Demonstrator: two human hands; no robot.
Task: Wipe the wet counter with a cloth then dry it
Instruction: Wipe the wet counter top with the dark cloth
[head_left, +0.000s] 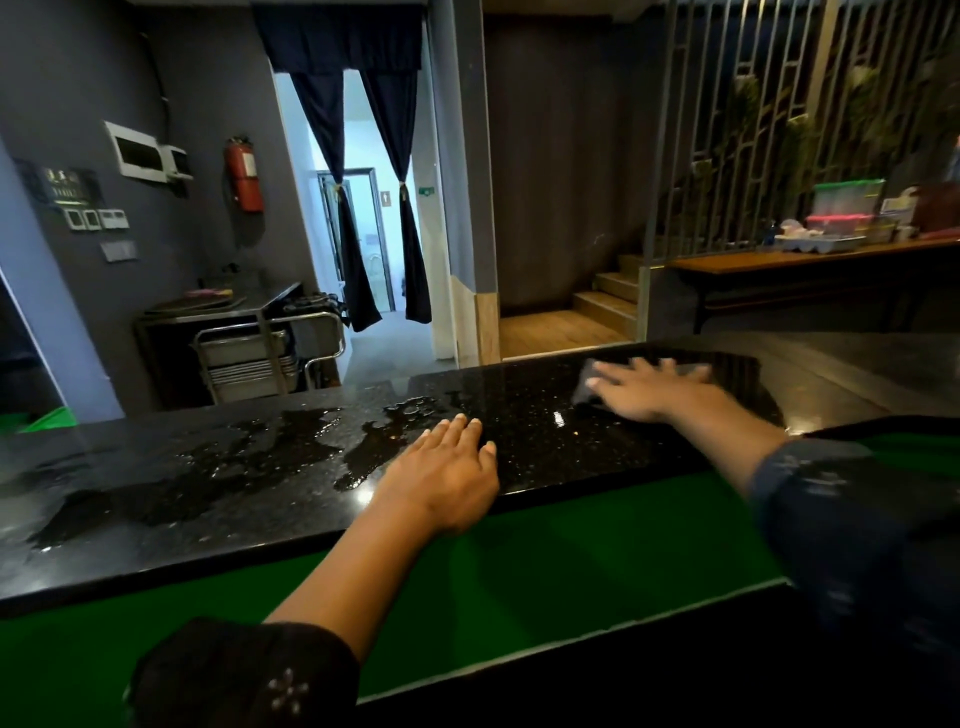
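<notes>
A black speckled stone counter (545, 415) runs across the view, with puddles of water (291, 447) on its left and middle parts. My right hand (649, 392) lies flat with spread fingers on a dark grey cloth (589, 392) at the counter's right end; the hand is motion-blurred and the cloth is mostly hidden beneath it. My left hand (441, 473) rests palm down, fingers straight, on the counter's near edge just right of the puddles.
A green ledge (519, 582) runs below the counter on my side. Beyond the counter stand a metal cart (249, 353), a curtained doorway (363, 208), stairs (608, 301) and a wooden table (810, 260) carrying containers at the far right.
</notes>
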